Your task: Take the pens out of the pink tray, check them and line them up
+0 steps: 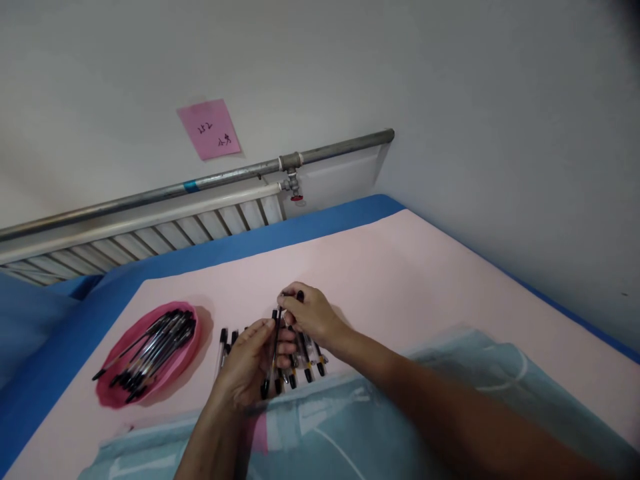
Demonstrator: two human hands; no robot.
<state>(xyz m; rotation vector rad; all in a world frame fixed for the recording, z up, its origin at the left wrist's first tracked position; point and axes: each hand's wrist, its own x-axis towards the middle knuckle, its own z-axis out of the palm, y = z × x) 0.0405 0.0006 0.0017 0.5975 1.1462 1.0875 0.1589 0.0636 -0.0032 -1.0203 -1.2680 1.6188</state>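
My left hand (247, 363) is closed around a black ballpoint pen (271, 357), held nearly upright over a pink sheet (400, 280). My right hand (310, 317) pinches the top of that pen with its fingertips, a small black cap end showing above them. Under both hands lies a row of several pens (305, 357) side by side on the sheet, partly hidden by my fingers. To the left, a pink oval tray (117, 393) holds several more black pens (150, 350) in a heap.
A blue cloth (60, 353) borders the pink sheet on the left and back. A light blue printed fabric (350, 427) covers the near edge. Behind stand a white radiator (150, 233), a metal pipe (225, 177) with a red valve (296, 197), and a pink note (209, 129) on the wall.
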